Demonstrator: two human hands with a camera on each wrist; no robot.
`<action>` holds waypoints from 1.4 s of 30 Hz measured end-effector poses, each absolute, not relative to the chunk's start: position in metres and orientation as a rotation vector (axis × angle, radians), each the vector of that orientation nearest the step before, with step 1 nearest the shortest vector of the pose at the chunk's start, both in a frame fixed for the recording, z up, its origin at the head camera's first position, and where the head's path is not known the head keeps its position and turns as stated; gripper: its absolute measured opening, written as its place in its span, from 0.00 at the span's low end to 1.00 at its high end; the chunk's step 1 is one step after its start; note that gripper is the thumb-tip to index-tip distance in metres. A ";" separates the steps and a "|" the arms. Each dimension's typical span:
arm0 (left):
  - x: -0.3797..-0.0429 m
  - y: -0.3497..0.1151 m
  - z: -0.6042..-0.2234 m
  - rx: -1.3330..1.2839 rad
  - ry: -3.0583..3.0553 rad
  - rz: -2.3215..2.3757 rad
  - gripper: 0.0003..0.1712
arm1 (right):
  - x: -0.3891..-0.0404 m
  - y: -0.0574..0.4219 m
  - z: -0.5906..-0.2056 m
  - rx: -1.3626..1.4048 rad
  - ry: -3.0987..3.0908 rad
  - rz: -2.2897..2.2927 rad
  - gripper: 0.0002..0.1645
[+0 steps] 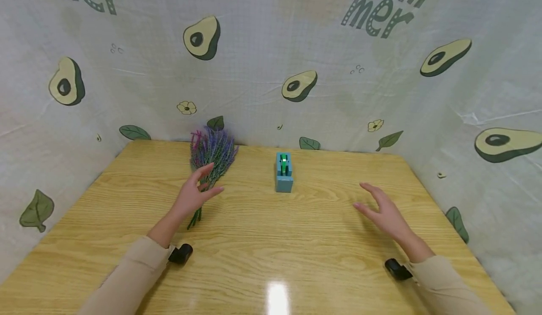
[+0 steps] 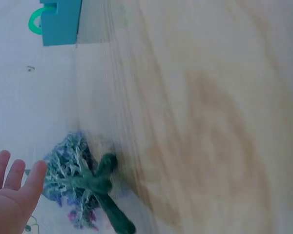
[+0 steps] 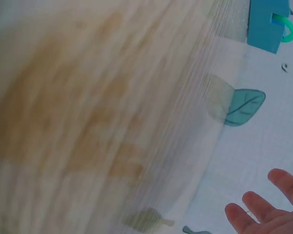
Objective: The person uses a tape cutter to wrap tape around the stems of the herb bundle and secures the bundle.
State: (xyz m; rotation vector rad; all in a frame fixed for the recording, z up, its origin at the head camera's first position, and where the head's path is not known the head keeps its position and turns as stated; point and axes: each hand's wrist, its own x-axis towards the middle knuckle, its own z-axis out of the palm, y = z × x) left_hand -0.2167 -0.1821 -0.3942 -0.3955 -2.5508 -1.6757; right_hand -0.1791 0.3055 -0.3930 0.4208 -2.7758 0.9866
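Observation:
A bunch of purple lavender with green stems lies on the wooden table at the back left. My left hand hovers just over its stems with fingers spread, holding nothing. The left wrist view shows the lavender beside my fingertips. A teal tape dispenser stands mid-table near the back; it also appears as the dispenser and the dispenser. My right hand hangs above bare wood to the dispenser's right, fingers spread and empty.
A white cloth backdrop printed with avocados and leaves walls in the table on the back and both sides. Small black wrist cameras sit at each sleeve cuff. Bare wood stretches across the front half of the table.

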 end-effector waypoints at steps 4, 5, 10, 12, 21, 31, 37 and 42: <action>-0.220 -0.175 -0.395 -0.408 -2.544 -1.731 0.45 | -0.180 0.300 -0.394 0.434 -2.778 1.017 0.39; -0.221 -0.173 -0.396 -0.412 -2.542 -1.743 0.45 | -0.180 0.299 -0.394 0.436 -2.778 1.021 0.39; -0.226 -0.164 -0.396 -0.457 -2.520 -1.777 0.45 | -0.182 0.292 -0.393 0.442 -2.779 1.040 0.39; -0.227 -0.161 -0.396 -0.468 -2.509 -1.795 0.44 | -0.183 0.289 -0.392 0.444 -2.777 1.047 0.38; -0.234 -0.146 -0.396 -0.448 -2.506 -1.829 0.42 | -0.191 0.275 -0.393 0.450 -2.780 1.098 0.38; -0.238 -0.122 -0.389 -0.452 -2.536 -1.892 0.41 | -0.198 0.258 -0.390 0.478 -2.784 1.136 0.39; -0.247 -0.113 -0.398 -0.440 -2.566 -1.924 0.41 | -0.201 0.247 -0.391 0.503 -2.769 1.191 0.39; -0.251 -0.103 -0.401 -0.435 -2.584 -1.908 0.39 | -0.205 0.238 -0.391 0.515 -2.760 1.223 0.38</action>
